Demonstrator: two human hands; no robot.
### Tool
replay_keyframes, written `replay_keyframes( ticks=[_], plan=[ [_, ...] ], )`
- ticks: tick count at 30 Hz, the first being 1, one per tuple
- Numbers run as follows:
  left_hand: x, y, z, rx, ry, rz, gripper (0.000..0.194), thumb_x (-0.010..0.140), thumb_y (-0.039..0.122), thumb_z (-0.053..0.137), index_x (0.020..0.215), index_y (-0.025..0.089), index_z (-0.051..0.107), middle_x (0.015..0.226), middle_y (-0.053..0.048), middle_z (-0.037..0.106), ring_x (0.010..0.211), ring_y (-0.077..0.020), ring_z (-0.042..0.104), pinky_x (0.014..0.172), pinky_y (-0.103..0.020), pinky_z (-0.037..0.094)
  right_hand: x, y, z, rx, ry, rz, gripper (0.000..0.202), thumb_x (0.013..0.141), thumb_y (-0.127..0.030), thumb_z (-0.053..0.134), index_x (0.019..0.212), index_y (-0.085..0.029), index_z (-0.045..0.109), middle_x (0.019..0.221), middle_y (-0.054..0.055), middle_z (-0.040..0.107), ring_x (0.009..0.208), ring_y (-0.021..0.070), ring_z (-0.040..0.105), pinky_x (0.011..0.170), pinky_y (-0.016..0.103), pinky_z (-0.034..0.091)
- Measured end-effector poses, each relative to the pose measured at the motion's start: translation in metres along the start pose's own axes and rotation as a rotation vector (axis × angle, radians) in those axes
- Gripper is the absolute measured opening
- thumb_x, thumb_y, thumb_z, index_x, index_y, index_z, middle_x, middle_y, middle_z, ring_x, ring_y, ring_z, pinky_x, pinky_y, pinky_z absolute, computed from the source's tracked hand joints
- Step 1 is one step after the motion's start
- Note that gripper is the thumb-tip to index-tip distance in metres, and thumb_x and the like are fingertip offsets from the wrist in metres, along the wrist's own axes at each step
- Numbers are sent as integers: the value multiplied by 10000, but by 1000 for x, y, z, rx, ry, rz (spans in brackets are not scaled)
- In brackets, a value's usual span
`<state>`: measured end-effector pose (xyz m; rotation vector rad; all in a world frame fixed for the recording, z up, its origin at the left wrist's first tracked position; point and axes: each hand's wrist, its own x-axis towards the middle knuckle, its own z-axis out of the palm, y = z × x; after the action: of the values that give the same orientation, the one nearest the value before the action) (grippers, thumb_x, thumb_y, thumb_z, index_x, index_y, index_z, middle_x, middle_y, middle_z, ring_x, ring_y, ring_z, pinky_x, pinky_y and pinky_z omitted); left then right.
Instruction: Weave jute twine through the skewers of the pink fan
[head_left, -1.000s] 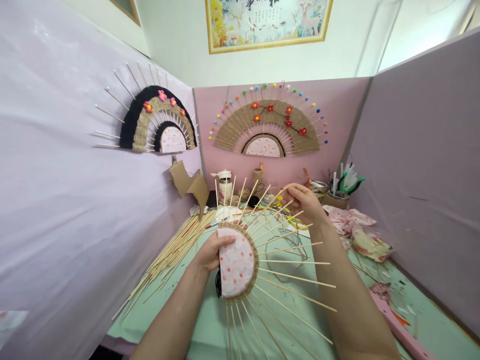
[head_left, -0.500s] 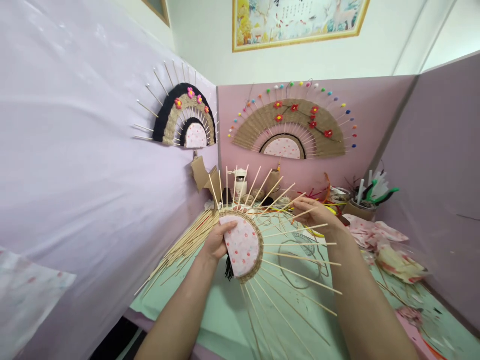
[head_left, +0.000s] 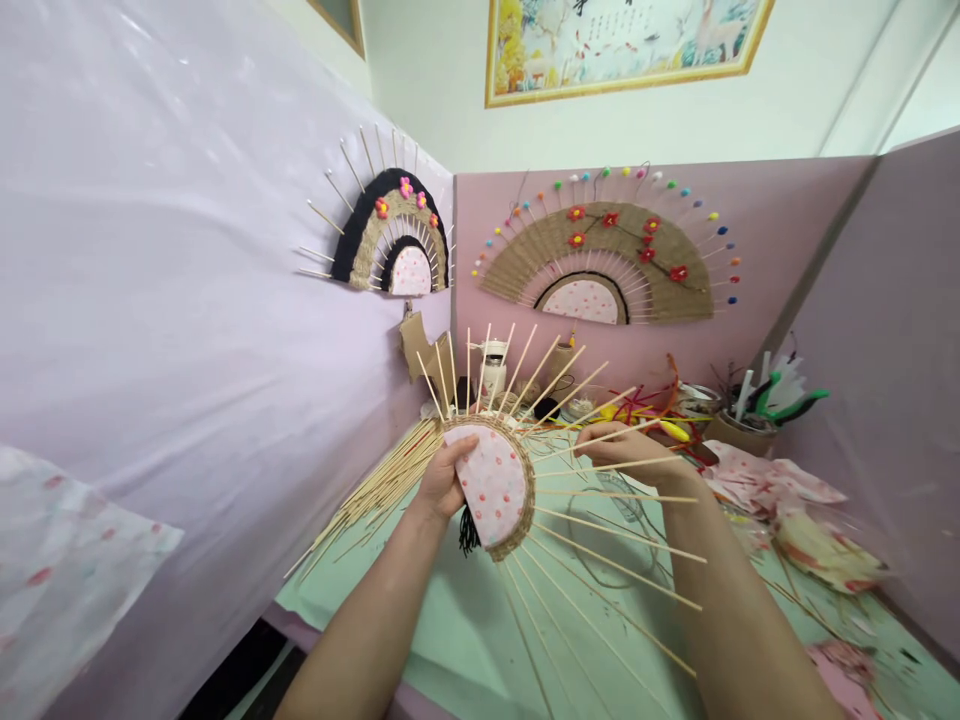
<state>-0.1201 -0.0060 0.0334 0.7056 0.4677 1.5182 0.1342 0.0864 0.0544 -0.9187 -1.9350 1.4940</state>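
Note:
My left hand [head_left: 442, 480] grips the straight edge of a half-round fan piece [head_left: 491, 485], thumb on its pink spotted fabric. Braided cord edges the curve, and thin pale sticks [head_left: 622, 533] fan out from it up, right and down. Black tassel threads [head_left: 469, 530] hang below my left hand. My right hand [head_left: 619, 447] is among the sticks on the right, its fingers bent and partly behind them; whether they pinch a stick or cord is too small to tell.
A pile of loose sticks [head_left: 375, 480] lies on the green table cover [head_left: 450, 620]. Two finished fans [head_left: 600, 240] hang on the walls. Behind stand a white bottle [head_left: 493, 370] and a pot of tools [head_left: 742, 432]; fabric scraps [head_left: 772, 475] lie right.
The view has shifted slightly, so the surroundings appear further right. My right hand has moved lower and closer to the fan's braided edge. The fan remains in my left hand.

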Motion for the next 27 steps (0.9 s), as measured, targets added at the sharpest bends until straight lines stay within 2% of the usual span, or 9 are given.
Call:
replay_keyframes(
  ticks=[5,8,12,17,21,27],
  plan=[
    [0,-3,-2,41,82,-70,289,632,139,650,918,122,614,765,-56,693,732,-199,655,805,-361,491,0,2,-11,255,113,-81,256,648,-357,693,626,-163,526,484,-75,331,421,39,238,417,206,179],
    [-2,-5,0,67,75,-98,240,613,122,664,848,117,618,740,-52,692,685,-182,653,778,-342,499,-3,-5,-14,356,205,-197,244,660,-342,694,623,-182,513,484,-74,287,428,54,244,416,214,211],
    [-4,-7,2,132,51,-182,230,605,125,674,829,99,630,733,-67,694,656,-181,652,714,-313,508,-9,-19,-15,392,300,-355,217,712,-367,652,645,-211,517,487,-67,243,441,82,254,432,236,261],
    [-3,-9,2,176,27,-260,167,609,139,673,763,81,642,722,-86,693,646,-183,650,659,-294,513,-13,-27,-16,396,389,-464,223,694,-382,661,632,-217,525,481,-64,235,437,82,230,435,243,282],
    [-3,-11,1,197,16,-266,190,618,139,672,800,89,650,745,-84,698,660,-192,652,658,-307,515,-15,-31,-15,428,403,-495,218,698,-360,661,619,-214,520,488,-57,250,454,85,244,451,239,303],
    [-3,-13,1,204,-77,-265,301,619,140,678,915,101,642,780,-80,695,676,-181,652,675,-297,514,-18,-38,-12,430,446,-516,198,702,-359,655,637,-217,534,477,-62,222,453,88,241,450,235,323]
  ],
)
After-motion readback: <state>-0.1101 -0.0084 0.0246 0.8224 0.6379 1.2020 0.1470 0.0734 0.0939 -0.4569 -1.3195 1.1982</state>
